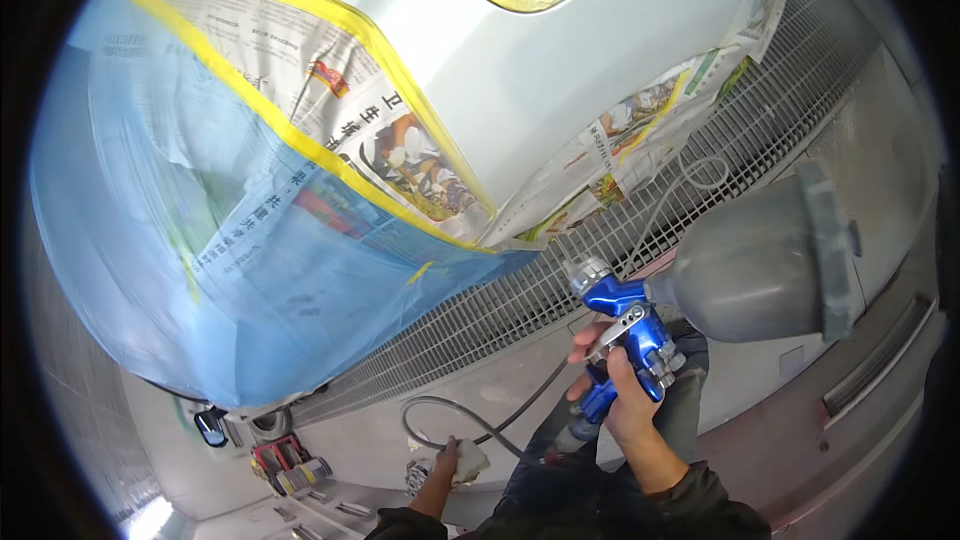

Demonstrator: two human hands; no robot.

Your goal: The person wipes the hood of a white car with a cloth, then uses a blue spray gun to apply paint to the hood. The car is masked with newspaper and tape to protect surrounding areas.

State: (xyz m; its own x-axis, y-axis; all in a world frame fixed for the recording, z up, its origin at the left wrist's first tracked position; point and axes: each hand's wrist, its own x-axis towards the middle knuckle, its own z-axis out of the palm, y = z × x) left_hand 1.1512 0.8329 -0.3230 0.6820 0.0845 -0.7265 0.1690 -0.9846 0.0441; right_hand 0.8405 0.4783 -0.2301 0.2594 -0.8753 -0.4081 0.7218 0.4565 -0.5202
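My right hand [628, 395] is wrapped round the handle of a blue spray gun [648, 335], with fingers at its silver trigger. The gun tilts sideways, its silver nozzle toward the car panel, and a large grey paint cup [755, 265] sits on it. A dark air hose [462, 406] runs from the handle's base and loops to the left. Low in the view, my left hand [446, 460] is closed on a pale cloth [468, 462]. Ahead is a light silvery car body panel [540, 70], edged with yellow masking tape [385, 45] and newspaper [290, 50].
Blue translucent masking film [240, 270] drapes over the car's left part. Metal floor grating [500, 295] runs beneath the car, with a thin pale cable [660, 205] on it. A red wheeled tool [290, 462] stands on the floor at lower left.
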